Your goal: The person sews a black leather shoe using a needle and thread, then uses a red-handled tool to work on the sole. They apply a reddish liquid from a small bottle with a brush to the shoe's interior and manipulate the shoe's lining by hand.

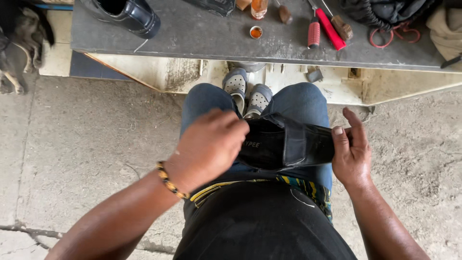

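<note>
Both hands work on a black shoe (284, 142) that lies across the lap of the seated person, resting on the blue jeans (298, 103) just above the knees. Left hand (209, 144) is curled over the heel end of the shoe, fingers bent down and pressed against the dark upper; what the fingertips grip underneath cannot be told, since the back of the hand hides them. Right hand (351, 149) steadies the other end, thumb laid on the edge of a stiff black flap and the remaining fingers partly spread behind it, so the shoe is clamped between the two hands. As a judgement, the work looks to be in its middle: the shoe is in hand and being held or turned, but no tool is in either hand, and no stitching or glue shows on it. On the grey bench (202, 36) ahead, well apart from the hands, lie a red-handled tool (329, 28), a wooden-handled tool (342, 26), a small orange-filled cap (256, 32) and a second black shoe (127, 15), all untouched. Grey perforated clogs (248, 91) show between the knees, and the floor is bare concrete (86, 144).
</note>
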